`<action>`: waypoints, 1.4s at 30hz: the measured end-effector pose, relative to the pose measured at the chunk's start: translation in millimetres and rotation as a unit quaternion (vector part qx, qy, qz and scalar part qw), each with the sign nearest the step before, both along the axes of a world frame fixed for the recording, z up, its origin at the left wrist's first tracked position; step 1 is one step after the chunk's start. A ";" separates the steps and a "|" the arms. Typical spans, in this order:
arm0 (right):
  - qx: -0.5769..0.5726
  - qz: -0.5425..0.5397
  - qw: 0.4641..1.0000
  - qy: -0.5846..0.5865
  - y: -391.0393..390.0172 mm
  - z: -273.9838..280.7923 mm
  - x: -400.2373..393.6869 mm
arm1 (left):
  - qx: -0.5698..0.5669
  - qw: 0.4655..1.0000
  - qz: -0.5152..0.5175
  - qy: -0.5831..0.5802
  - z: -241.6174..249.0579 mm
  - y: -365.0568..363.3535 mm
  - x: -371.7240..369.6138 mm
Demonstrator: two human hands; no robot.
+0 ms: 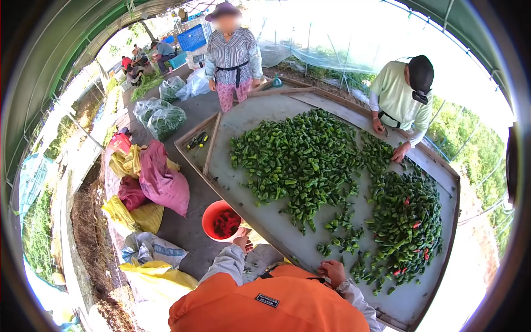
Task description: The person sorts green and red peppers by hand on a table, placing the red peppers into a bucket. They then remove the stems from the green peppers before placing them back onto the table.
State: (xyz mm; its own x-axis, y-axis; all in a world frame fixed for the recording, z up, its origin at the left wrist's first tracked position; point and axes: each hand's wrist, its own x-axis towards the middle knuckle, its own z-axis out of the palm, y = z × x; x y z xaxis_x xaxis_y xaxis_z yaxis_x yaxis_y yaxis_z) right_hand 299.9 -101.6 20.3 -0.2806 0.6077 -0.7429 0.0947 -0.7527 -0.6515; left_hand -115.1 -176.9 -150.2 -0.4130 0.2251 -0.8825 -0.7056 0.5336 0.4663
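Orange bucket (222, 221), green peppers (298, 160), pink sack (161, 177), striped shirt (230, 55)

A green roof (55, 66) bends over this place, like a big tent. The side is a thin, see-through sheet (337, 58), with skinny poles (346, 66) by it. Bright sun pours in and makes the outside look white. Green bushes (464, 133) grow out past the right side. The floor (193, 191) is flat and grey, and a strip of brown dirt (91, 221) runs down the left. A big grey table (249, 112) with a wooden edge fills the middle. Pink and yellow sacks (164, 180) lie in a heap on the left. Behind them are puffy clear bags (161, 117), and farther back is a blue crate (192, 39).
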 end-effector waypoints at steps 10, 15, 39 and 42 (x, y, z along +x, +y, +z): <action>-0.004 -0.008 1.000 0.024 2.4 -9.3 6.3 | 0.001 1.000 -0.012 -0.007 12.9 4.5 7.8; 0.009 -0.013 1.000 0.007 7.1 -3.8 10.0 | -0.022 1.000 -0.011 -0.005 15.5 9.5 12.7; 0.284 0.148 0.860 -0.396 -58.1 -102.7 150.6 | 0.006 1.000 -0.026 -0.012 28.5 -19.9 26.4; 0.341 0.125 0.831 -0.421 -69.3 -114.1 168.4 | 0.009 0.999 -0.032 0.004 6.8 -26.5 26.7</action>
